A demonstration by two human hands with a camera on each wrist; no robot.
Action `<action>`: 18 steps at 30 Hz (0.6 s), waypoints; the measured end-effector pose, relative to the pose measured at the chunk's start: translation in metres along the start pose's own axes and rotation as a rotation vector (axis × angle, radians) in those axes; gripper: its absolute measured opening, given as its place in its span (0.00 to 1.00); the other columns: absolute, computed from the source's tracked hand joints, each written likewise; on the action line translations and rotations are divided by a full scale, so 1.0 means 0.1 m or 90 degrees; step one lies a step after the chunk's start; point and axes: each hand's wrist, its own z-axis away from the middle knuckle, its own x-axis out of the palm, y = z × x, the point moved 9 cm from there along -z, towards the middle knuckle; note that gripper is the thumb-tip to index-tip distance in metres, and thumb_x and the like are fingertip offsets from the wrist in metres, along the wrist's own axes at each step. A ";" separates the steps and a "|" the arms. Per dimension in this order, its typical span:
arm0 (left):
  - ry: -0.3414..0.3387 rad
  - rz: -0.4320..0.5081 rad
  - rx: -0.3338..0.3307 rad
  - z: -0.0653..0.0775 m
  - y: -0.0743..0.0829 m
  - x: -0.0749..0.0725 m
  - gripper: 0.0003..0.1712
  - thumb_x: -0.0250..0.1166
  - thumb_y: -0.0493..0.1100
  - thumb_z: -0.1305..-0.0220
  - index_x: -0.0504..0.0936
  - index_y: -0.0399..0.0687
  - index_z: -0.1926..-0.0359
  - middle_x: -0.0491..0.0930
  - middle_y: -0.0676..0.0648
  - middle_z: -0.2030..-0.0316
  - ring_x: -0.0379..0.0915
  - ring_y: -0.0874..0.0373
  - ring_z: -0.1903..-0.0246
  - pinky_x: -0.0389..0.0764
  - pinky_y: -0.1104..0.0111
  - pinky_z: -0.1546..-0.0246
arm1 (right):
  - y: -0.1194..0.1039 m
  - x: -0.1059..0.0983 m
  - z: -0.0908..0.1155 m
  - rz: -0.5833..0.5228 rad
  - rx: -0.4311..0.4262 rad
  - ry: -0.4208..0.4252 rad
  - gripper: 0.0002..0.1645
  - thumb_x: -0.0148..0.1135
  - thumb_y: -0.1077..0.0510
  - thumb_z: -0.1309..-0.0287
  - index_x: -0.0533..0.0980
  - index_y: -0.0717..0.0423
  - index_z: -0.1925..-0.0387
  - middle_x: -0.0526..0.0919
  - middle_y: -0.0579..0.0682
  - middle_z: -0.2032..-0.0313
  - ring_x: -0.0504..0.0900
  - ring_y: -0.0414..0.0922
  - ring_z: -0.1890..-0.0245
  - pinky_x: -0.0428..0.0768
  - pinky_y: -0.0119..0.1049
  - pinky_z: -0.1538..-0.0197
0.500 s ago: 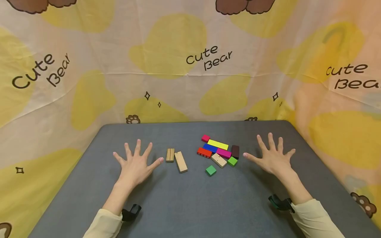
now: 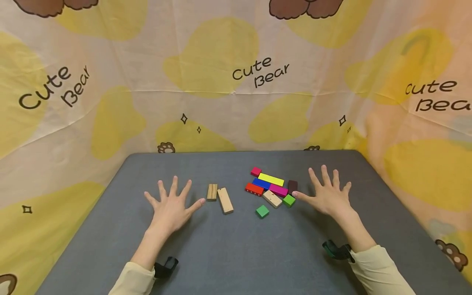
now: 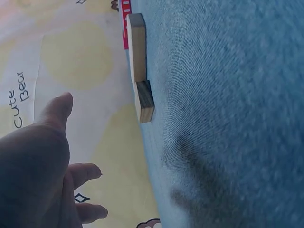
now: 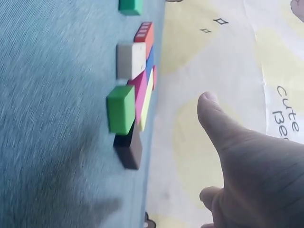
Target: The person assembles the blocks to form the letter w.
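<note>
My left hand (image 2: 170,211) is raised over the table with its fingers spread, holding nothing. Just right of its thumb lie two plain wooden blocks, a short striped one (image 2: 212,192) and a longer pale one (image 2: 225,200). My right hand (image 2: 329,196), also spread and bare, hovers at the right of a cluster of coloured blocks. Nearest its thumb are a dark brown block (image 2: 292,187) and a light green block (image 2: 289,200). The cluster also has yellow (image 2: 271,179), blue (image 2: 261,183), magenta (image 2: 278,190), red (image 2: 254,189) and pale wooden (image 2: 272,199) blocks.
A small crimson block (image 2: 256,171) sits at the cluster's back, and a green block (image 2: 262,212) lies in front, apart from it. Everything rests on a grey cloth-covered table (image 2: 236,254). A printed curtain (image 2: 206,53) surrounds the table's back and sides.
My right hand has moved left, bringing its thumb closer to the coloured blocks. The left hand has shifted slightly right and nearer to me in the view. The blocks have stayed in place.
</note>
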 end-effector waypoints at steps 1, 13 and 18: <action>0.000 0.002 -0.001 0.00 0.00 0.01 0.54 0.46 0.80 0.39 0.57 0.52 0.24 0.44 0.30 0.26 0.23 0.22 0.32 0.17 0.27 0.50 | -0.03 0.00 0.00 -0.003 -0.001 0.000 0.69 0.44 0.13 0.50 0.44 0.53 0.22 0.34 0.69 0.26 0.27 0.73 0.31 0.27 0.78 0.45; 0.008 0.026 0.009 -0.02 0.11 0.07 0.51 0.49 0.77 0.37 0.57 0.52 0.24 0.47 0.32 0.26 0.31 0.24 0.31 0.25 0.26 0.46 | -0.36 0.02 0.03 -0.066 -0.037 0.041 0.68 0.49 0.16 0.49 0.47 0.57 0.23 0.41 0.68 0.26 0.39 0.74 0.31 0.45 0.72 0.38; 0.024 0.076 0.033 -0.07 0.17 0.05 0.48 0.51 0.74 0.35 0.60 0.50 0.25 0.49 0.34 0.26 0.37 0.28 0.30 0.28 0.27 0.44 | -0.51 0.01 0.01 -0.106 -0.055 0.095 0.64 0.58 0.22 0.47 0.54 0.62 0.25 0.50 0.70 0.28 0.47 0.74 0.31 0.44 0.68 0.35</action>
